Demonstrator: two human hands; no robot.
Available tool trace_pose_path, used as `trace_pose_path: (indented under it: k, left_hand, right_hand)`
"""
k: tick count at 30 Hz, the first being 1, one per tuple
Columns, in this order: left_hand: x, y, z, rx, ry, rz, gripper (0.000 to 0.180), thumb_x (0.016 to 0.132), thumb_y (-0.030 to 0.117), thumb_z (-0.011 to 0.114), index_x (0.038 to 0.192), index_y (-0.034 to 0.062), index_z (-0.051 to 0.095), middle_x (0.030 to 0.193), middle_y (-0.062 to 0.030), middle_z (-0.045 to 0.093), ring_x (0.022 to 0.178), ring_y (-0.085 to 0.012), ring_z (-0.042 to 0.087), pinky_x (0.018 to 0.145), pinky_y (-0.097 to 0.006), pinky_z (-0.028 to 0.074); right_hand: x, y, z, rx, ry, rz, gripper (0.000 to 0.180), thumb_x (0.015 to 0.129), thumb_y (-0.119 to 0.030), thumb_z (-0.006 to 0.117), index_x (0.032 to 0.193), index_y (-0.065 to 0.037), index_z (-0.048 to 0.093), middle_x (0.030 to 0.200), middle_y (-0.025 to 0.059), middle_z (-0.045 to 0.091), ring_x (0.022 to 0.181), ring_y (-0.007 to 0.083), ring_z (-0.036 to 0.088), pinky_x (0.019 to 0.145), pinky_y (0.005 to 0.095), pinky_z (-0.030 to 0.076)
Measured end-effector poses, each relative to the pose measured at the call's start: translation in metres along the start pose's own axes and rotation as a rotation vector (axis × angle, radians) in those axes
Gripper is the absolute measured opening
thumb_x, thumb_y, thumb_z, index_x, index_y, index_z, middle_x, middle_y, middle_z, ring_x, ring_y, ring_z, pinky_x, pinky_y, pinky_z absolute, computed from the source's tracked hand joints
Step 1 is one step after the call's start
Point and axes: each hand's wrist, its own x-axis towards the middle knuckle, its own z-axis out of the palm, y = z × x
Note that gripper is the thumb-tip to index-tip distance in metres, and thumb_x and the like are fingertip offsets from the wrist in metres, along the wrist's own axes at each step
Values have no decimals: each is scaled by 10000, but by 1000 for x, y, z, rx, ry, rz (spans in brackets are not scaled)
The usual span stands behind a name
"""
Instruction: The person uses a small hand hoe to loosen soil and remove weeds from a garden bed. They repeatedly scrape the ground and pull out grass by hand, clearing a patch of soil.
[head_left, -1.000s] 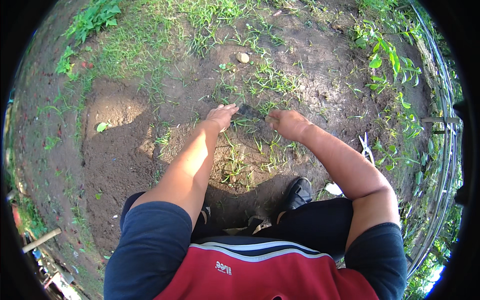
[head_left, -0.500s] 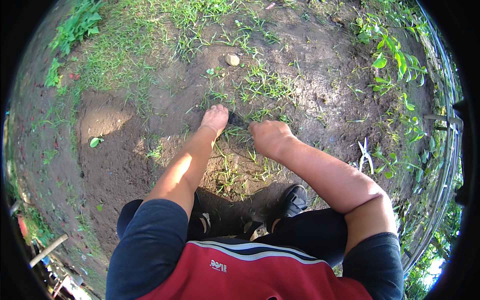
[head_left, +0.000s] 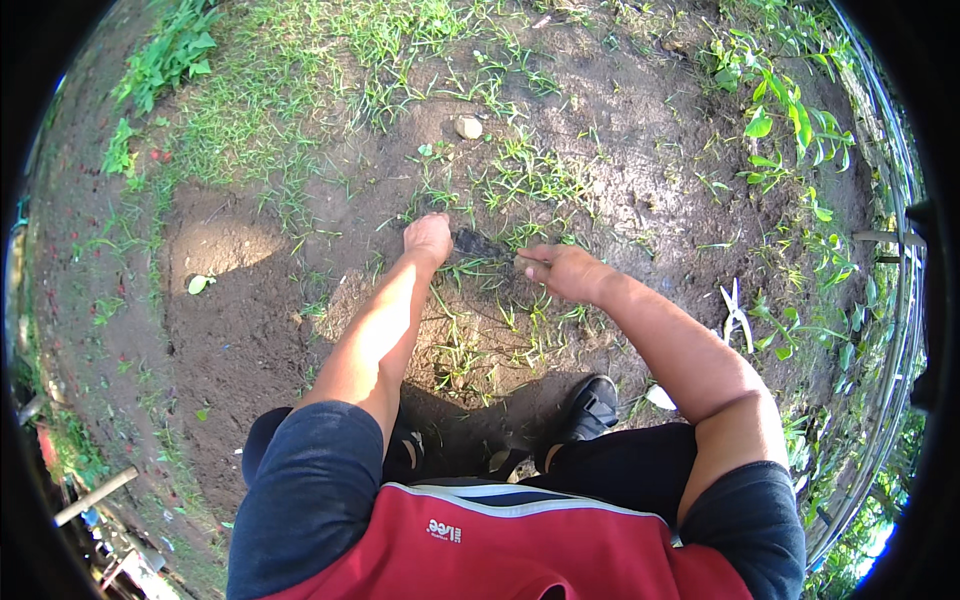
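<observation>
Grass (head_left: pixel 530 175) grows around the dark-bladed tool (head_left: pixel 480 246) midway across the ground (head_left: pixel 240 340); a stone (head_left: pixel 468 127) lies beyond, shears (head_left: pixel 736 317) toward the ground's right edge. The right hand (head_left: pixel 567 273) curls round the tool's handle; the left hand (head_left: pixel 429 237) is at the blade's end, its closure and hold impossible to tell

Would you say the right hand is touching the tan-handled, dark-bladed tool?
Touching: the head view shows the right hand gripping the tool's tan handle.
</observation>
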Motion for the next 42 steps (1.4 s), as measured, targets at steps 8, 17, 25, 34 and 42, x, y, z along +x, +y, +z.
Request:
trace_pose_path:
  k: [8,17,25,34,42]
  left_hand:
    - [3,1,-3,-50,-71,-25,270,776,102,552,1038,82,614,1121,-103,615,1054,-278,589,904,-381,471]
    - [20,5,-11,-381,40,14,72,783,137,577,810,85,619,840,-121,659,814,-284,630,747,-375,479]
    - [-9,-11,-43,-81,-111,59,206,787,152,589,982,86,576,925,-144,654,906,-308,625,782,-407,475]
    - [-4,32,-13,71,38,203,470,886,195,459,1346,116,400,1022,-192,627,963,-331,608,836,-441,473]
    - [30,35,-6,115,23,179,249,906,110,403,1110,20,514,1096,-196,604,1030,-331,587,881,-425,462]
  right_hand:
    - [8,-5,25,-57,27,-36,424,927,-252,438,1324,-102,442,1212,165,567,1123,326,536,1004,378,395]
    - [3,38,13,39,-87,22,488,923,-330,515,1381,-230,384,1200,151,587,1076,316,578,946,377,443]
    - [-29,4,-45,-60,-66,13,433,916,-334,517,1304,-144,497,1186,137,598,1069,313,578,943,370,443]
    - [-25,0,-31,-295,179,-27,377,910,-248,485,1253,-99,530,1172,165,593,1095,320,556,969,390,420]
    - [4,8,-10,-272,137,-22,390,932,-224,430,1302,-105,456,1101,193,616,1020,346,589,907,432,456]
